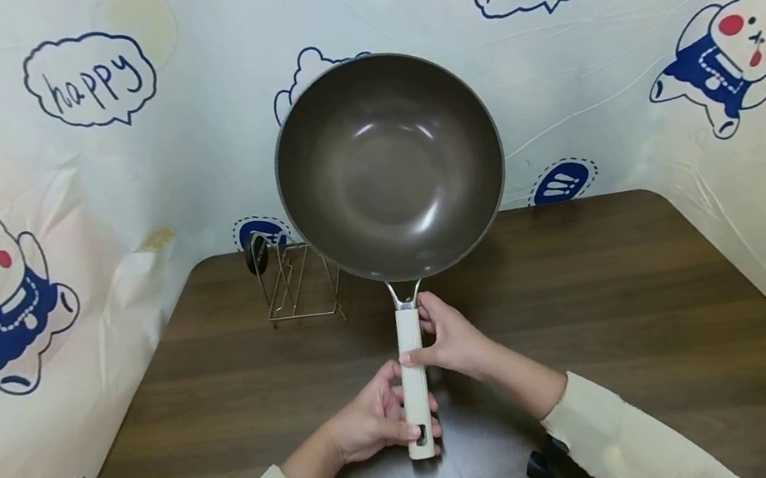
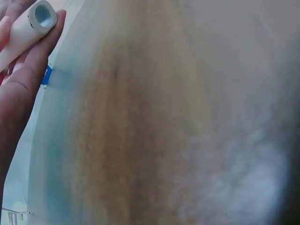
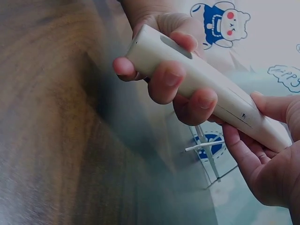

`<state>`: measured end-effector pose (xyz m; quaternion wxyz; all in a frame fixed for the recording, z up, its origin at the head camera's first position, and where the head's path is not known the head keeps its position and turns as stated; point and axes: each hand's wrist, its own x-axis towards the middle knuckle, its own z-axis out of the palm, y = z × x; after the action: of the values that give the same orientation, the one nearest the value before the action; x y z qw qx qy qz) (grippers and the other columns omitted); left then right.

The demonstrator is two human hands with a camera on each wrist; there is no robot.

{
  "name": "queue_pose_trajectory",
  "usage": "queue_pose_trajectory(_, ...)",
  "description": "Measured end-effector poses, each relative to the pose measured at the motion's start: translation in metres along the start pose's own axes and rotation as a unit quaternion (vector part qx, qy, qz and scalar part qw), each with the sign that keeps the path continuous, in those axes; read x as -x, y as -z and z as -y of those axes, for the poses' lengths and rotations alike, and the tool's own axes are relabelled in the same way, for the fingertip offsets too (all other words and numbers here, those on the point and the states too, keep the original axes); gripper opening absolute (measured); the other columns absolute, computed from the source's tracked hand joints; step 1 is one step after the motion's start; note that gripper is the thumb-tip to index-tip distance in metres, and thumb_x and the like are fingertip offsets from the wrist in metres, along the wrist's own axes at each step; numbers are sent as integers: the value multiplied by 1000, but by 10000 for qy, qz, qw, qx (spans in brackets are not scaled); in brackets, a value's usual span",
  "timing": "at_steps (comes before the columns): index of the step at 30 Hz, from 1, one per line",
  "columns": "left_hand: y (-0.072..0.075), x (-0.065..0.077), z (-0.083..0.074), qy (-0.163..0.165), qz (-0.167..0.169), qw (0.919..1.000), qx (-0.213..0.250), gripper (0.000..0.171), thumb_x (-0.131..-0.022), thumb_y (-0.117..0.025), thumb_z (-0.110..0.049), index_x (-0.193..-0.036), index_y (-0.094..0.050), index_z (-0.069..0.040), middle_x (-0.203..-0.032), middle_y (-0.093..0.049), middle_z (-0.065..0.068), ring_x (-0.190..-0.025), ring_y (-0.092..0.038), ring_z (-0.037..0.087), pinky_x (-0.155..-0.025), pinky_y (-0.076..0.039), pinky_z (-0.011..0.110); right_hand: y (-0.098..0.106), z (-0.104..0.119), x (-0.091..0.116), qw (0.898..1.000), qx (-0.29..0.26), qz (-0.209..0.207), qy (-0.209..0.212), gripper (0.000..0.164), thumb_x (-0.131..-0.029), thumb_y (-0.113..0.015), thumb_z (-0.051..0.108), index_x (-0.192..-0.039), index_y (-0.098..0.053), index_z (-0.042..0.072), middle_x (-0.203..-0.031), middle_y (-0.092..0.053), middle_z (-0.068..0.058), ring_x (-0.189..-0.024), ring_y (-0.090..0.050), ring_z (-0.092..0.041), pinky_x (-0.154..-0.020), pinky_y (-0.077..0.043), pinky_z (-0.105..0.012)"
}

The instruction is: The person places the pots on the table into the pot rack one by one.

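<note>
A deep round wok (image 1: 390, 170) with a brown-grey inside is held up, its open side facing the head camera. Its cream handle (image 1: 416, 386) points down toward the person. Near the handle's lower end, the left hand (image 1: 375, 418) grips it, thumb on the front by the dark hanging hole and fingers wrapped behind. Higher up, just below the metal fork, the right hand (image 1: 453, 337) pinches the handle between thumb and fingers. Both hands also show round the pale handle (image 3: 187, 75) in the right wrist view. In the left wrist view the handle's end (image 2: 43, 16) appears by the left hand.
Behind the wok to the left, a wire rack (image 1: 300, 287) with a black round part stands on the dark wooden table (image 1: 629, 299). A printed cloth (image 1: 627, 63) hangs behind and along both sides of the table.
</note>
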<state>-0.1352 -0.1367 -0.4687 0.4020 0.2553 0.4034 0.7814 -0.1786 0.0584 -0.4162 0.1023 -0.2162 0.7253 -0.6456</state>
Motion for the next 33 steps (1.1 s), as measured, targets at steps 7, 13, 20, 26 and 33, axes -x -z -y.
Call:
queue_pose_trajectory(7,-1,1,-1,-73,-246,9987,-440,70,-84,-63,17,-131,-25,-18,-113,-58,15,-100,-67,34,-88,-52,55,-1,4,-5,9996,152,218,-43,68,-73,-82,-5,-127,-41,-3,-120,-58,-19,-106,-60,-27,-90,-51,-41)
queue_pose_trajectory(13,-2,4,-1,-342,-486,9950,-808,66,-84,-62,18,-128,-24,-13,-113,-57,18,-99,-67,36,-85,-55,52,-5,7,-11,9991,380,182,15,70,-68,-86,-4,-123,-43,1,-107,-59,-13,-95,-62,-22,-83,-53,-40)
queue_pose_trajectory(20,-5,6,-2,-620,-816,9866,-1267,65,-83,-63,18,-125,-22,-9,-112,-55,25,-98,-66,43,-84,-54,54,-10,13,-19,9980,616,145,-16,78,-64,-89,-1,-126,-43,2,-107,-60,-11,-97,-62,-22,-85,-53,-40)
queue_pose_trajectory(26,-9,8,-2,-585,-1336,9765,-1585,74,-81,-67,17,-131,-19,-9,-111,-50,32,-98,-64,50,-84,-54,55,-16,17,-26,9972,702,276,6,74,-65,-88,-1,-125,-44,1,-109,-60,-12,-98,-62,-22,-83,-53,-32)
queue_pose_trajectory(33,-7,11,-4,-613,-1961,9583,-1988,77,-79,-68,18,-130,-18,-8,-114,-45,43,-95,-64,51,-82,-56,53,-25,20,-38,9954,860,407,52,77,-65,-87,-1,-128,-44,1,-114,-58,-12,-103,-61,-23,-88,-53,-34)
